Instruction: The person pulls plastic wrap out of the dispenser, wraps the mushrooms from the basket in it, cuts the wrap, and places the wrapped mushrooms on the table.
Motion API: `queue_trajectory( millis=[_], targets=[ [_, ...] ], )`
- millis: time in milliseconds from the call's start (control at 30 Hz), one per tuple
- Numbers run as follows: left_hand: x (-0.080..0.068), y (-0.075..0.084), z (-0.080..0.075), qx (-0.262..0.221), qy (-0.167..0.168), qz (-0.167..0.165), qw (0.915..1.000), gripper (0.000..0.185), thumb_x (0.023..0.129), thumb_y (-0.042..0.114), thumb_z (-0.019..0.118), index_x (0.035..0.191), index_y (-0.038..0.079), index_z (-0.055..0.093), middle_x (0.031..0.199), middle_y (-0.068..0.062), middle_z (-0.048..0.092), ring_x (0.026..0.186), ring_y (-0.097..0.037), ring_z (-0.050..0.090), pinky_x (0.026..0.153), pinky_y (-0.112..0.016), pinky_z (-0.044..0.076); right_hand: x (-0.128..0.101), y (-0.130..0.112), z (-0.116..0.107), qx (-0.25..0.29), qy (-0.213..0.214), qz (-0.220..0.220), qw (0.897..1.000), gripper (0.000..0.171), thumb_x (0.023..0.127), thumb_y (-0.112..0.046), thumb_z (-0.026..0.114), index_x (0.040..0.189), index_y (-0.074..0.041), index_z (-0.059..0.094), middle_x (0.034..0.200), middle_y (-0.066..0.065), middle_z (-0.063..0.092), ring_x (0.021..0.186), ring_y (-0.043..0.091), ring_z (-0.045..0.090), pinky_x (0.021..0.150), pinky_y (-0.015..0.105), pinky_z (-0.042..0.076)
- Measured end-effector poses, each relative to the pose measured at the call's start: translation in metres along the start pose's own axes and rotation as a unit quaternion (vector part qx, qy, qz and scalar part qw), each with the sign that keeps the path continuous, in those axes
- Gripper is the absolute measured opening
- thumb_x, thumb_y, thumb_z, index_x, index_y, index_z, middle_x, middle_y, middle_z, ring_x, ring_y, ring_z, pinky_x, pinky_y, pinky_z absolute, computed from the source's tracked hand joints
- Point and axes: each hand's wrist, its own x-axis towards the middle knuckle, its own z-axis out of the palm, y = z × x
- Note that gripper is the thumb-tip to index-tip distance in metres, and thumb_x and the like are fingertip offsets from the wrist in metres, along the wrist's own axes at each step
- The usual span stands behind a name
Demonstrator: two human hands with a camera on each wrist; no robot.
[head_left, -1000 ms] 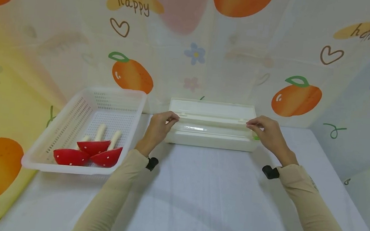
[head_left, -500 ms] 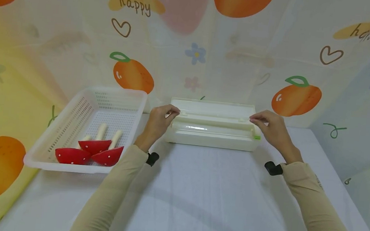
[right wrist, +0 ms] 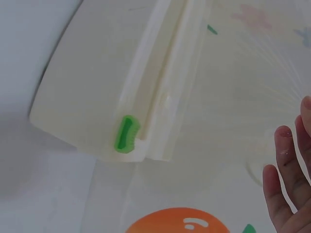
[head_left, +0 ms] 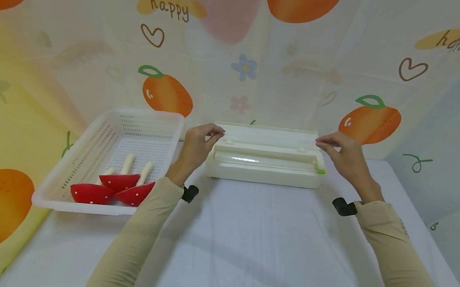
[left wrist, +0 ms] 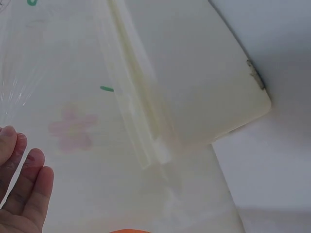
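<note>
A cream cling film dispenser point(head_left: 264, 176) stands against the back wall with its lid point(head_left: 270, 136) raised. A shiny roll point(head_left: 249, 159) shows inside, and a green slider point(right wrist: 127, 134) sits at its right end. My left hand point(head_left: 197, 152) pinches one corner of the clear cling film point(left wrist: 17, 87) between thumb and index finger, with creases fanning out from the grip. The other corner is pinched by my right hand point(head_left: 346, 164), at the far side of the lid. Both hands are raised above the dispenser's body, level with the lid.
To the left, a white perforated basket point(head_left: 82, 208) holds several red, white-spotted mushroom-shaped pieces point(head_left: 91, 193) with pale stems. A white cloth covers the table point(head_left: 253, 247). Behind stands a fruit-printed curtain point(head_left: 285, 88).
Both hands have risen from the dispenser's opening towards the top of the lid, drawing the cling film up. The right hand has also shifted slightly right. The green slider has come into view.
</note>
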Motion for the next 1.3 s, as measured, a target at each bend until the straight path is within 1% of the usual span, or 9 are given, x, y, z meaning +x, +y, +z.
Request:
queue_trajectory(
  millis=[267, 500, 567, 700, 733, 800, 867, 967, 1300],
  targets=[
    [0.004, 0.006, -0.005, -0.023, 0.015, -0.002, 0.9996, 0.008, 0.087, -0.001, 0.071, 0.095, -0.004, 0.073, 0.091, -0.018, 0.075, 0.083, -0.029, 0.071, 0.082, -0.039, 0.059, 0.005, -0.007, -0.007, -0.011, 0.012, -0.008, 1.0, 0.015, 0.086, 0.0, 0.072, 0.101, 0.002, 0.073, 0.097, 0.016, 0.073, 0.09, 0.03, 0.065, 0.082, 0.004, 0.04],
    [0.008, 0.012, -0.009, -0.019, 0.028, 0.002, 0.9994, 0.009, 0.087, 0.0, 0.071, 0.095, -0.004, 0.073, 0.092, -0.018, 0.075, 0.082, -0.028, 0.071, 0.082, -0.038, 0.059, 0.005, -0.015, -0.015, -0.006, 0.02, -0.018, 1.0, 0.015, 0.087, 0.0, 0.072, 0.101, 0.002, 0.073, 0.096, 0.016, 0.073, 0.089, 0.025, 0.064, 0.082, 0.003, 0.039],
    [0.009, 0.014, -0.01, -0.017, 0.032, 0.004, 0.9993, 0.009, 0.088, 0.0, 0.071, 0.095, -0.004, 0.073, 0.093, -0.018, 0.075, 0.083, -0.028, 0.071, 0.081, -0.038, 0.059, 0.006, -0.017, -0.017, -0.004, 0.025, -0.023, 0.999, 0.014, 0.086, 0.001, 0.072, 0.1, 0.002, 0.074, 0.095, 0.017, 0.074, 0.088, 0.017, 0.063, 0.083, 0.004, 0.039],
    [0.012, 0.019, -0.013, -0.017, 0.042, 0.006, 0.999, 0.009, 0.088, 0.001, 0.071, 0.096, -0.004, 0.073, 0.094, -0.018, 0.075, 0.083, -0.029, 0.071, 0.081, -0.038, 0.059, 0.008, -0.021, -0.02, 0.008, 0.041, -0.039, 0.998, 0.014, 0.084, 0.003, 0.073, 0.098, 0.003, 0.074, 0.093, 0.017, 0.074, 0.087, -0.007, 0.054, 0.086, 0.004, 0.039],
    [0.012, 0.02, -0.014, -0.017, 0.044, 0.008, 0.9988, 0.009, 0.088, 0.001, 0.071, 0.096, -0.004, 0.073, 0.094, -0.018, 0.075, 0.084, -0.029, 0.071, 0.081, -0.038, 0.059, 0.009, -0.021, -0.021, 0.011, 0.045, -0.043, 0.998, 0.013, 0.084, 0.003, 0.073, 0.097, 0.003, 0.074, 0.092, 0.018, 0.074, 0.086, -0.012, 0.052, 0.088, 0.003, 0.039],
    [0.014, 0.022, -0.016, -0.019, 0.051, 0.012, 0.9985, 0.009, 0.088, 0.002, 0.071, 0.096, -0.004, 0.073, 0.094, -0.018, 0.076, 0.084, -0.029, 0.071, 0.081, -0.039, 0.059, 0.01, -0.023, -0.023, 0.018, 0.052, -0.05, 0.997, 0.013, 0.083, 0.004, 0.074, 0.096, 0.004, 0.074, 0.091, 0.019, 0.074, 0.085, -0.017, 0.049, 0.087, 0.003, 0.04],
    [0.015, 0.023, -0.017, -0.022, 0.056, 0.018, 0.998, 0.01, 0.088, 0.002, 0.071, 0.096, -0.004, 0.073, 0.093, -0.017, 0.076, 0.083, -0.029, 0.072, 0.081, -0.038, 0.059, 0.012, -0.024, -0.024, 0.022, 0.057, -0.054, 0.997, 0.013, 0.083, 0.005, 0.074, 0.096, 0.004, 0.074, 0.09, 0.019, 0.074, 0.083, -0.017, 0.049, 0.085, 0.003, 0.041],
    [0.017, 0.026, -0.019, -0.025, 0.064, 0.027, 0.9973, 0.01, 0.088, 0.002, 0.071, 0.096, -0.004, 0.074, 0.093, -0.017, 0.076, 0.083, -0.029, 0.071, 0.08, -0.038, 0.059, 0.013, -0.026, -0.027, 0.022, 0.059, -0.055, 0.996, 0.016, 0.081, 0.006, 0.074, 0.097, 0.004, 0.075, 0.089, 0.019, 0.073, 0.082, -0.017, 0.049, 0.076, 0.002, 0.04],
    [0.02, 0.033, -0.026, -0.025, 0.081, 0.042, 0.9956, 0.011, 0.09, 0.003, 0.069, 0.097, -0.004, 0.074, 0.094, -0.018, 0.076, 0.084, -0.029, 0.071, 0.081, -0.037, 0.059, 0.018, -0.036, -0.038, 0.011, 0.062, -0.048, 0.997, 0.015, 0.083, 0.006, 0.073, 0.098, 0.004, 0.074, 0.094, 0.02, 0.073, 0.088, -0.022, 0.048, 0.081, 0.001, 0.039]
  ],
)
